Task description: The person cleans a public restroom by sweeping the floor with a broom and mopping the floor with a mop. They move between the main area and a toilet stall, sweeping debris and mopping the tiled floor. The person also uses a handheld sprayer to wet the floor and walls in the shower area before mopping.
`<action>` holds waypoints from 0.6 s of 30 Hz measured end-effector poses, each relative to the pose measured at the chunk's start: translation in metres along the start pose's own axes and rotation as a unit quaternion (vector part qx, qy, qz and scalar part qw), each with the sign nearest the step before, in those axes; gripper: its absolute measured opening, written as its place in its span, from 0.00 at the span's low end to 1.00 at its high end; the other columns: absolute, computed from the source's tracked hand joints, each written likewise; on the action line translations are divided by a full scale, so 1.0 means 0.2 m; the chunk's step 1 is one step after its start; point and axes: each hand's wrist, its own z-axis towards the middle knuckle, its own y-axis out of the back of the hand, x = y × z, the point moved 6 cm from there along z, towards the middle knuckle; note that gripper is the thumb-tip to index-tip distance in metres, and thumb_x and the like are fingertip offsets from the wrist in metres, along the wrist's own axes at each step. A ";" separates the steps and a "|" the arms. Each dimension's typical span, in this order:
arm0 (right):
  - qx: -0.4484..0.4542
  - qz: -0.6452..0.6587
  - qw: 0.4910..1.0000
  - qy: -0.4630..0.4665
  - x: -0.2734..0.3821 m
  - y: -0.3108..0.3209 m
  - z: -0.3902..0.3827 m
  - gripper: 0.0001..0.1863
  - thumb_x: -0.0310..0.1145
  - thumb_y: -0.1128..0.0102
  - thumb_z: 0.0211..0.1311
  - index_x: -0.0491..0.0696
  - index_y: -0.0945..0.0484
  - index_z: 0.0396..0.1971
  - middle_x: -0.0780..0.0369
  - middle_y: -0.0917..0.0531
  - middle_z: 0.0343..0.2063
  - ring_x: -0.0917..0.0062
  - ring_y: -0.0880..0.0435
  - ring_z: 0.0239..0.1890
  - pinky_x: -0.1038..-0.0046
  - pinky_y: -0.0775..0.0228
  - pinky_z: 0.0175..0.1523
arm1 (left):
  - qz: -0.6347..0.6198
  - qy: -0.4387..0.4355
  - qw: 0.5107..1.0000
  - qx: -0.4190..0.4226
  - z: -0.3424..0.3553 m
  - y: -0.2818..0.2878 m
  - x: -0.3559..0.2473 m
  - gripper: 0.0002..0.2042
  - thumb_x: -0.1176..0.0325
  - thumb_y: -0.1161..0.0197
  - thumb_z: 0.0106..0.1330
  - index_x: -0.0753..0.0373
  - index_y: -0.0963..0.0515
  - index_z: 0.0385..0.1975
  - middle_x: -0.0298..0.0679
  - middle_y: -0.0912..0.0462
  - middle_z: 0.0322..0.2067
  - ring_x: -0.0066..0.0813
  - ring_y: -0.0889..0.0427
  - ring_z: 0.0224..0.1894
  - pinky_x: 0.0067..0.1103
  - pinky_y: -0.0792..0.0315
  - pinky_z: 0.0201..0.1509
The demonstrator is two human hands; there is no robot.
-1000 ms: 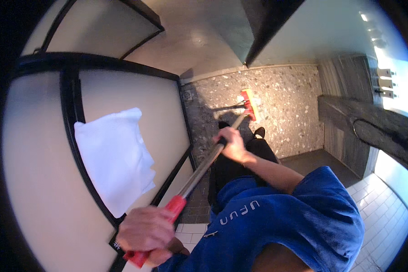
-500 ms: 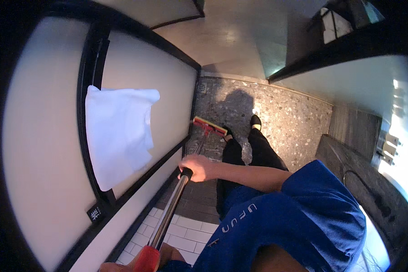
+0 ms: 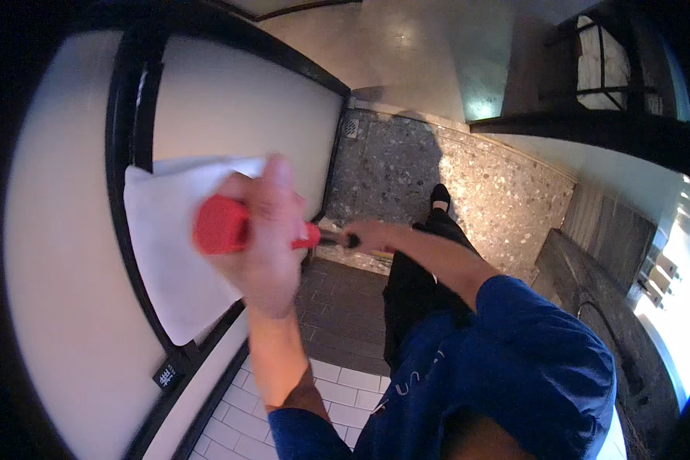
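Note:
My left hand [image 3: 274, 245], blurred by motion, is wrapped round the red grip of a sponge mop [image 3: 221, 224] and raised close to the camera. Further down the pole, at its dark collar, my right hand [image 3: 372, 236] is closed on the same mop. The pole points away from me toward the floor, so only a short metal stretch shows between the hands. Most of the mop head is hidden behind my right forearm; a yellowish strip peeks out beneath it.
A white towel [image 3: 169, 268] hangs on the black-framed frosted glass panel [image 3: 245, 100] at left. The speckled stone floor [image 3: 506, 184] has a small drain [image 3: 351, 128]. A dark grey bench [image 3: 590, 261] lies at right. White tiles [image 3: 337, 391] show near me.
My left hand has swung up and forward with the red grip, steepening the pole. My right hand has shifted right and farther away. The red-and-yellow mop head has moved nearer my feet, mostly out of sight.

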 end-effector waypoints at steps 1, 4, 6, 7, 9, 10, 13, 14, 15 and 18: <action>-0.067 -0.014 0.996 0.063 0.08 0.16 0.02 0.24 0.56 0.39 0.52 0.50 0.24 0.38 0.56 0.19 0.36 0.61 0.21 0.41 0.62 0.31 0.44 | -0.061 -0.027 0.997 0.026 0.08 0.00 -0.11 0.12 0.68 0.41 0.64 0.59 0.31 0.17 0.29 0.32 0.12 0.14 0.36 0.13 0.14 0.40 0.19; -0.033 -0.121 0.990 0.064 0.31 0.51 0.12 0.19 0.52 0.39 0.53 0.51 0.24 0.34 0.59 0.19 0.34 0.63 0.21 0.40 0.61 0.32 0.42 | -0.030 -0.158 0.984 0.078 0.22 0.03 -0.43 0.17 0.66 0.54 0.71 0.54 0.43 0.15 0.26 0.45 0.09 0.15 0.48 0.10 0.16 0.47 0.20; -0.080 -0.095 0.985 0.123 0.41 0.63 0.17 0.17 0.45 0.38 0.49 0.52 0.24 0.38 0.56 0.20 0.29 0.59 0.20 0.37 0.61 0.30 0.41 | -0.006 -0.221 0.972 0.075 0.19 0.10 -0.53 0.16 0.66 0.57 0.70 0.54 0.44 0.16 0.27 0.46 0.09 0.15 0.48 0.10 0.16 0.48 0.19; -0.096 -0.106 0.980 0.136 0.45 0.66 0.20 0.16 0.44 0.38 0.49 0.52 0.24 0.37 0.56 0.20 0.29 0.59 0.20 0.37 0.61 0.30 0.40 | 0.000 -0.259 0.964 0.069 0.18 0.12 -0.57 0.16 0.67 0.59 0.70 0.54 0.45 0.16 0.28 0.47 0.08 0.15 0.48 0.10 0.16 0.48 0.19; -0.144 -0.130 0.970 0.144 0.55 0.71 0.23 0.14 0.40 0.39 0.47 0.50 0.25 0.33 0.55 0.20 0.28 0.58 0.20 0.35 0.57 0.31 0.38 | -0.020 -0.303 0.949 0.083 0.20 0.20 -0.63 0.15 0.66 0.59 0.68 0.55 0.44 0.16 0.28 0.47 0.09 0.15 0.48 0.10 0.16 0.48 0.18; -0.164 -0.143 0.965 0.144 0.59 0.81 0.26 0.14 0.39 0.38 0.47 0.50 0.26 0.32 0.55 0.20 0.27 0.57 0.20 0.35 0.56 0.32 0.37 | -0.026 -0.322 0.941 0.099 0.20 0.24 -0.67 0.14 0.66 0.59 0.68 0.55 0.44 0.17 0.28 0.48 0.09 0.15 0.49 0.10 0.16 0.48 0.18; -0.191 -0.162 0.962 0.107 0.64 0.91 0.20 0.14 0.39 0.37 0.45 0.49 0.27 0.31 0.55 0.21 0.27 0.56 0.21 0.36 0.56 0.32 0.37 | -0.119 -0.335 0.934 0.034 0.14 0.45 -0.67 0.13 0.66 0.58 0.67 0.56 0.42 0.17 0.28 0.46 0.09 0.16 0.49 0.08 0.16 0.46 0.18; -0.210 -0.185 0.955 0.099 0.60 0.97 0.14 0.15 0.39 0.37 0.45 0.49 0.27 0.31 0.55 0.21 0.27 0.56 0.21 0.36 0.56 0.32 0.37 | -0.180 -0.333 0.925 -0.038 0.12 0.52 -0.61 0.13 0.66 0.58 0.66 0.57 0.41 0.17 0.29 0.45 0.09 0.16 0.49 0.08 0.16 0.45 0.18; -0.212 -0.224 0.947 0.091 0.61 1.01 0.09 0.16 0.36 0.38 0.43 0.49 0.26 0.34 0.56 0.20 0.30 0.56 0.21 0.38 0.56 0.30 0.38 | -0.183 -0.345 0.919 0.048 0.10 0.52 -0.62 0.13 0.66 0.56 0.66 0.57 0.40 0.17 0.29 0.43 0.09 0.17 0.45 0.08 0.18 0.42 0.18; -0.212 -0.289 0.933 0.024 0.66 1.22 0.01 0.21 0.32 0.39 0.40 0.50 0.25 0.40 0.56 0.21 0.34 0.57 0.22 0.42 0.59 0.29 0.45 | -0.141 -0.319 0.927 0.135 0.10 0.51 -0.52 0.10 0.69 0.49 0.61 0.59 0.36 0.18 0.35 0.34 0.15 0.25 0.33 0.16 0.26 0.35 0.29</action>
